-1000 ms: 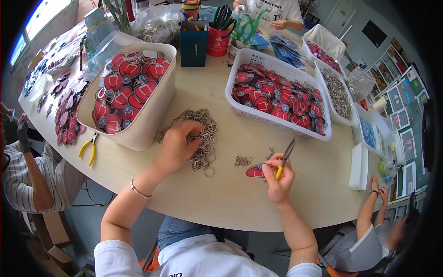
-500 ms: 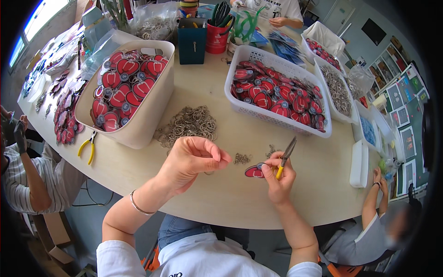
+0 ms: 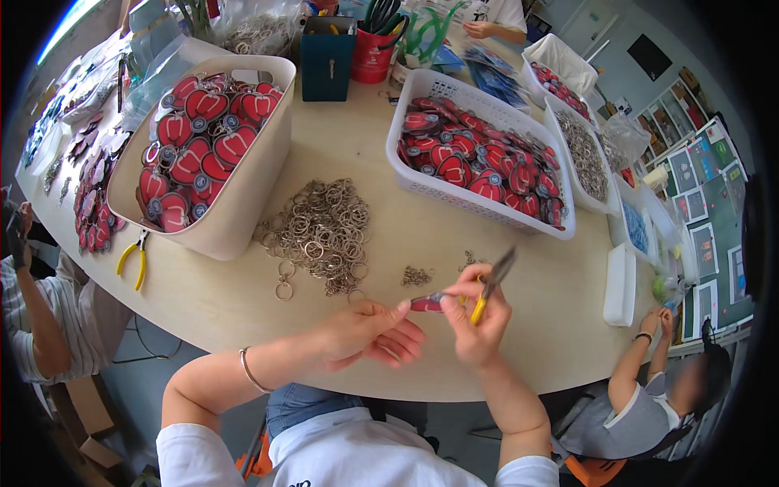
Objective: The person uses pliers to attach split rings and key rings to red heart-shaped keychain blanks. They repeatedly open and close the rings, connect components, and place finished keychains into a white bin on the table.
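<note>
A small red pendant (image 3: 427,303) with a dark edge is pinched by my right hand (image 3: 479,323), turned nearly edge-on. The same hand also holds yellow-handled pliers (image 3: 492,286), their dark jaws pointing up and right. At the pendant's left end is the thumb tip of my left hand (image 3: 369,333); its other fingers are stretched out and apart below. Just beyond my hands lie a small heap of fine metal links (image 3: 417,277) and another small metal heap (image 3: 469,260). A large pile of metal split rings (image 3: 320,231) lies beyond my left hand.
A deep cream bin (image 3: 264,174) and a white basket (image 3: 487,213) hold many red pendants. Other yellow-handled pliers (image 3: 135,261) lie left. A dark green box (image 3: 326,69) and red cup (image 3: 372,58) stand behind. White trays (image 3: 620,286) line the right; other people sit around.
My left hand has moved down and opened from a pinch, its thumb now at the pendant. The pendant has shifted left and turned edge-on. My right hand still holds the pliers.
</note>
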Tool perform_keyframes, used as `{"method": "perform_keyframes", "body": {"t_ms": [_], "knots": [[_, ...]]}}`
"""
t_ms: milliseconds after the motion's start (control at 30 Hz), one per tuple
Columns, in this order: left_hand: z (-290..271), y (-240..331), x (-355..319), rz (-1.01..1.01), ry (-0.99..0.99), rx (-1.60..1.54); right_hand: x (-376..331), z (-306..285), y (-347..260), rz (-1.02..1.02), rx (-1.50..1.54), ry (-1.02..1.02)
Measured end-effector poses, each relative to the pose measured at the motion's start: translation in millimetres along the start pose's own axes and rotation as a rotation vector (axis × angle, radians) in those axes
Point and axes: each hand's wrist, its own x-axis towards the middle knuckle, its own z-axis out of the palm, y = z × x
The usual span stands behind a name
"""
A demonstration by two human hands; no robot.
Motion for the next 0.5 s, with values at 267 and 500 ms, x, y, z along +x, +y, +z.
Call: {"method": "perform_keyframes", "body": {"t_ms": [267,500], "knots": [[-11.5,-13.8,12.0,0.199,0.197,0.045,-18.3,1.5,-9.5,-0.353,-0.288,-0.251],[-12.5,5.3,9.3,0.268,0.294,0.015,40.3,-18.6,34.5,-0.007,-0.613,-0.254]]}}
